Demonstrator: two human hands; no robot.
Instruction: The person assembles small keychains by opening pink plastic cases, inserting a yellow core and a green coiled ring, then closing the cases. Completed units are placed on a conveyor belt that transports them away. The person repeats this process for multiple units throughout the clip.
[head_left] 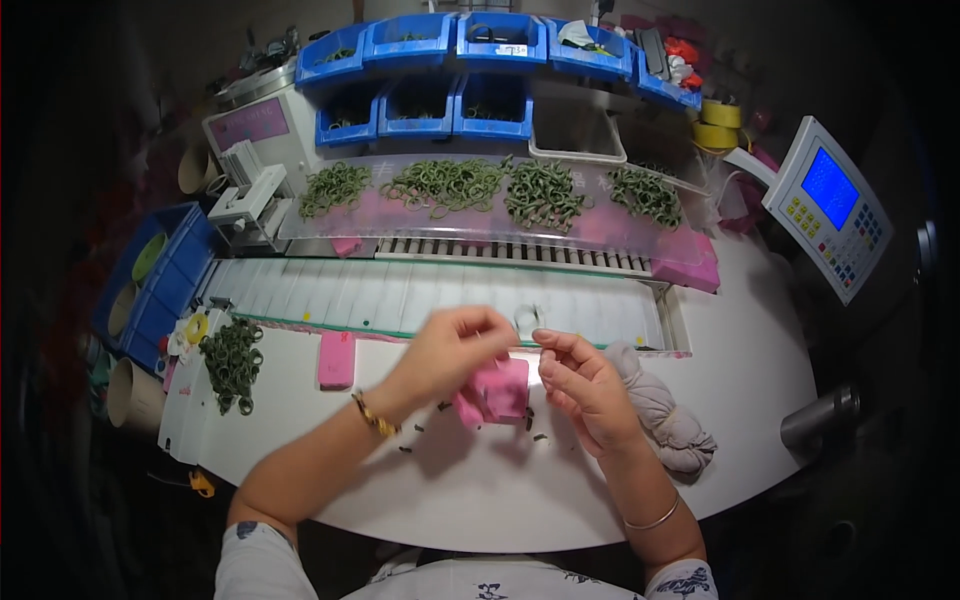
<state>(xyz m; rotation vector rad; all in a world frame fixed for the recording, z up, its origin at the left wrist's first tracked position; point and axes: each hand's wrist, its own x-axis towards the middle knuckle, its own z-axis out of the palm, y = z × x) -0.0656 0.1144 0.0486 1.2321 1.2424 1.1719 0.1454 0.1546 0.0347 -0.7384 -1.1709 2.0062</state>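
My left hand (455, 350) hovers above the middle of the table, fingers curled inward and pressed together; whether anything is between them is hidden. My right hand (590, 395) faces it, its index finger stretched toward the left fingertips and its thumb apart from it. Just beyond the right index fingertip shows a small thin ring (528, 318); I cannot tell whether it lies on the white conveyor belt (430, 295) or touches a finger. Between and below my hands sits a pink block (507, 392), with small dark bits scattered round it on the white table (370, 480).
Green ring piles (445, 187) lie on a clear shelf, another pile (232, 365) at left. Blue bins (493, 108) stand behind. A pink box (337, 360) sits left, a grey cloth (665, 415) right. A control panel (830, 210) rises at far right.
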